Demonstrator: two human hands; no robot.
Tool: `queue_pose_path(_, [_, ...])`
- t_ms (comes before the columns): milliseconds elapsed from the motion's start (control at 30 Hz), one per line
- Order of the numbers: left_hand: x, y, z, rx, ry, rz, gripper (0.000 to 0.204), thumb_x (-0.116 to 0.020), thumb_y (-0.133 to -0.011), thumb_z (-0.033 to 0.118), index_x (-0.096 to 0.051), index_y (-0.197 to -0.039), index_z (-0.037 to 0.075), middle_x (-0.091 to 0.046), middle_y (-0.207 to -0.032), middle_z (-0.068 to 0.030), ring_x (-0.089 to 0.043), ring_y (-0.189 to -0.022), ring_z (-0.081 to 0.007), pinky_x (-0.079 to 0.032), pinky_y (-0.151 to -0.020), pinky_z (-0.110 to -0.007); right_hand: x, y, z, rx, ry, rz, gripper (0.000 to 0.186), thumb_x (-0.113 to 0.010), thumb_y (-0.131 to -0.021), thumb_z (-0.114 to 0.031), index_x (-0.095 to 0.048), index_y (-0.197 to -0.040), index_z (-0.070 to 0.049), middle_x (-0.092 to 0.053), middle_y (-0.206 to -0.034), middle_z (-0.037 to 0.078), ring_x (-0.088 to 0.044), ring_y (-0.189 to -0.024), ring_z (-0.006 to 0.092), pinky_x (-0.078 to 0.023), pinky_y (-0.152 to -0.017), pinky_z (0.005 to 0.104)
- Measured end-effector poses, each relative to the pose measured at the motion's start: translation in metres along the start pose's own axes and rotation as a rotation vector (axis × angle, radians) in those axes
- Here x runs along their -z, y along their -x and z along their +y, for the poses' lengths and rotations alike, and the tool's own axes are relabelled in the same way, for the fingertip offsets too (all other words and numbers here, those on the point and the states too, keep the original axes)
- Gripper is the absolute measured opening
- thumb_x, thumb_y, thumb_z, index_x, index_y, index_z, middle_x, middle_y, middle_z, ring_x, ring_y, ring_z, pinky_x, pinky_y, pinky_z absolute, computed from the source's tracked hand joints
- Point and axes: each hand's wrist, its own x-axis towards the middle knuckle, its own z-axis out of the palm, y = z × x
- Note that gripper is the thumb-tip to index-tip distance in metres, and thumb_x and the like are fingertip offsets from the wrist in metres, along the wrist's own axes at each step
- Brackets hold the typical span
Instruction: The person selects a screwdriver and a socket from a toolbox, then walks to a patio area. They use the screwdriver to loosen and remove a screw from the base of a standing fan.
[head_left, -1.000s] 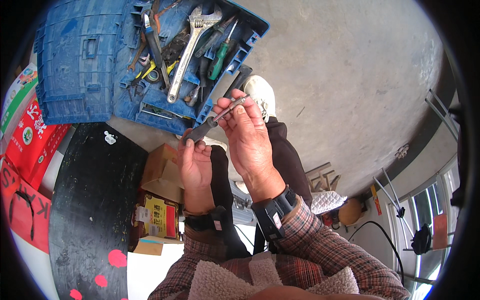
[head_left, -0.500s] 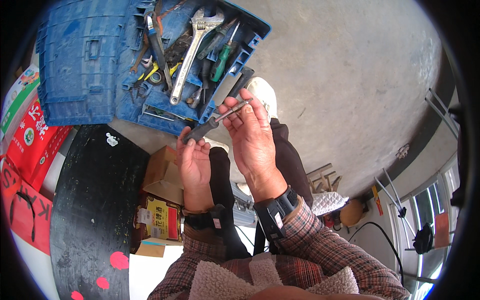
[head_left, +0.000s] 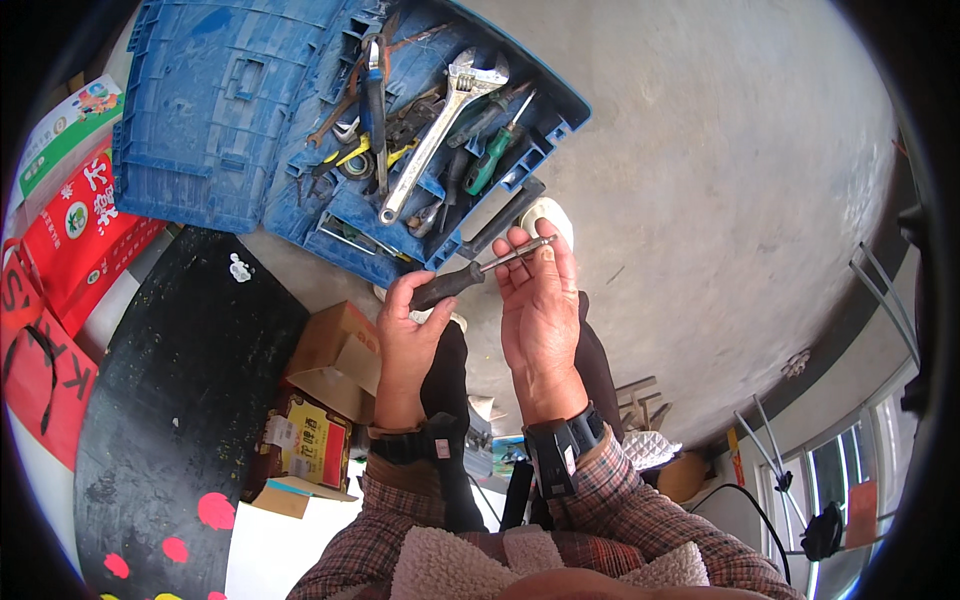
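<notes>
My left hand [head_left: 407, 335] is closed around the dark handle of a screwdriver [head_left: 446, 287], gripping it between fingers and thumb. My right hand [head_left: 536, 310], palm up, pinches the screwdriver's metal shaft near its tip between thumb and fingers. Just beyond both hands lies an open blue plastic toolbox [head_left: 200, 110]. In it are a large silver adjustable wrench [head_left: 430, 150], a green-handled screwdriver [head_left: 489, 157], black-handled pliers [head_left: 376, 105] and several other tools.
Grey concrete floor [head_left: 720, 200], my white shoe [head_left: 551, 212] beyond my right hand. At left, red bags [head_left: 75, 250] and a black board [head_left: 160, 400]; below, cardboard boxes [head_left: 335, 365]. At right, metal tubes [head_left: 880, 290], a black cable [head_left: 750, 505] and a glazed frame [head_left: 840, 450].
The screwdriver now lies at a flatter slant, lower and further right in the picture. My left fingers have moved higher on its handle. The toolbox appears further right as the view shifted.
</notes>
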Motion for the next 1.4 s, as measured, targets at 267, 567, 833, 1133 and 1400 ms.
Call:
queue_pose_path(267, [0.0, 0.0, -0.003, 0.081, -0.018, 0.061, 0.035, -0.075, -0.072, 0.005, -0.058, -0.103, 0.003, -0.06, -0.094, -0.0075, -0.059, -0.084, -0.0173, -0.048, -0.075, -0.029, 0.003, -0.001, 0.005, -0.026, -0.04, -0.067, 0.033, -0.047, -0.097, -0.02, -0.047, -0.127, -0.007, -0.059, -0.11, 0.006, -0.057, -0.1, 0.0157, -0.042, -0.086, 0.029])
queue_pose_path(567, [-0.003, 0.0, 0.013, 0.003, -0.19, -0.026, 0.032, -0.073, -0.073, 0.008, -0.058, -0.102, 0.005, -0.061, -0.092, -0.0122, -0.061, -0.082, -0.0258, -0.048, -0.072, -0.033, -0.001, -0.002, 0.01, -0.064, -0.009, 0.007, 0.03, -0.045, -0.097, -0.013, -0.044, -0.127, -0.01, -0.058, -0.115, 0.008, -0.056, -0.106, 0.0186, -0.043, -0.09, 0.0307])
queue_pose_path(833, [-0.002, 0.001, 0.016, 0.134, 0.195, 0.009, 0.029, -0.069, -0.079, 0.006, -0.058, -0.106, 0.003, -0.062, -0.095, -0.0068, -0.06, -0.083, -0.0157, -0.049, -0.074, -0.027, 0.001, -0.005, 0.013, -0.095, 0.003, -0.006, 0.025, -0.046, -0.096, -0.012, -0.049, -0.12, -0.008, -0.059, -0.109, 0.006, -0.056, -0.103, 0.0173, -0.043, -0.09, 0.0292])
queue_pose_path(1133, [0.005, -0.002, 0.015, 0.174, 1.051, 0.118, 0.029, -0.053, -0.092, 0.011, -0.048, -0.12, 0.005, -0.061, -0.1, -0.0076, -0.06, -0.084, -0.015, -0.05, -0.072, -0.028, -0.001, -0.005, 0.021, -0.14, -0.099, 0.042, 0.021, -0.045, -0.097, -0.013, -0.051, -0.116, -0.008, -0.061, -0.106, 0.003, -0.057, -0.103, 0.0182, -0.048, -0.084, 0.0291])
queue_pose_path(1400, [0.016, -0.04, 0.051, 0.035, 0.812, 0.157, 0.026, -0.05, -0.094, 0.015, -0.046, -0.117, 0.003, -0.062, -0.096, -0.0114, -0.062, -0.076, -0.0159, -0.051, -0.069, -0.03, -0.012, -0.005, 0.019, -0.217, -0.177, -0.057, 0.022, -0.047, -0.096, -0.015, -0.05, -0.117, -0.009, -0.06, -0.108, 0.004, -0.058, -0.103, 0.0187, -0.049, -0.085, 0.029])
